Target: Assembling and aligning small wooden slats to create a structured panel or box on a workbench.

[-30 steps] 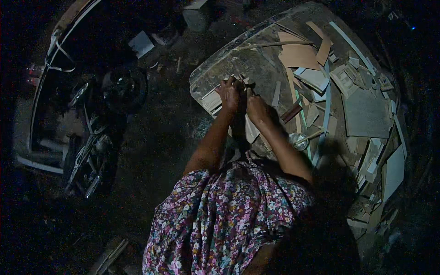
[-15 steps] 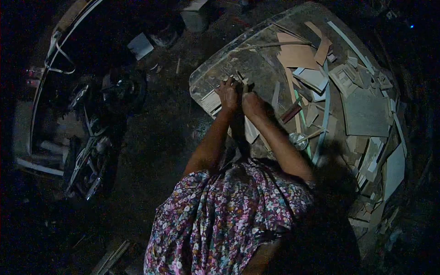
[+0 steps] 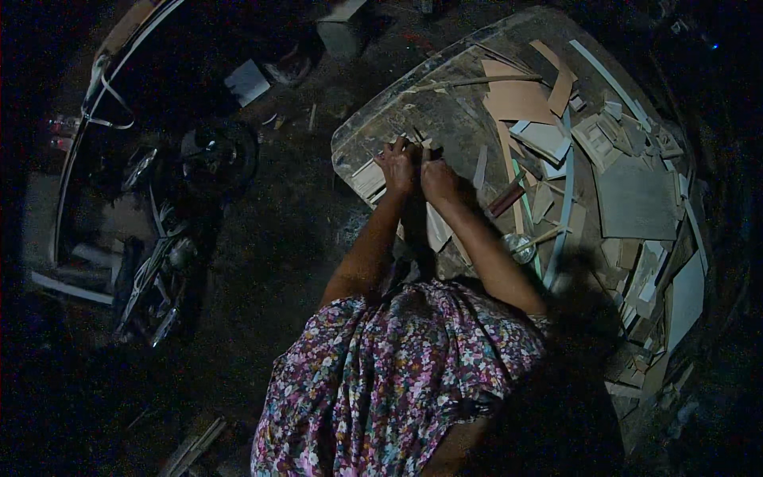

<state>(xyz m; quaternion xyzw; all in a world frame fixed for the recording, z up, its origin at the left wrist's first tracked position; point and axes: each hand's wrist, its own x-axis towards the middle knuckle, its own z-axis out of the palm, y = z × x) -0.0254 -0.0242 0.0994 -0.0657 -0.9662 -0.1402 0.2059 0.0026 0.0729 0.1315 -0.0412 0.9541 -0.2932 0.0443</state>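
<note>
Close together over the near left part of the worktable (image 3: 362, 135), both my hands work side by side. My left hand (image 3: 397, 167) has its fingers bent and pressed together on something small that I cannot make out. The fingers of my right hand (image 3: 439, 181) are wrapped round a narrow, stick-like thing (image 3: 426, 151), whose far end points away from me; its kind is too dark to tell. Beside my left hand, at the table's edge, lies a pale slatted wooden piece (image 3: 368, 181). A dark reddish, bar-shaped piece (image 3: 506, 199) rests to the right of my right forearm.
Board offcuts (image 3: 636, 195), orange-brown sheets (image 3: 517, 99), and long pale strips (image 3: 608, 83) cover the table's right side. A round, clear-looking thing (image 3: 520, 246) sits near my right forearm. On the dark left stands a motorbike-like machine (image 3: 159, 246); a pale block (image 3: 247, 83) lies beyond.
Both hands stay in nearly the same place and grip, with only slight movement of the fingers. The whole view has shifted a little.
</note>
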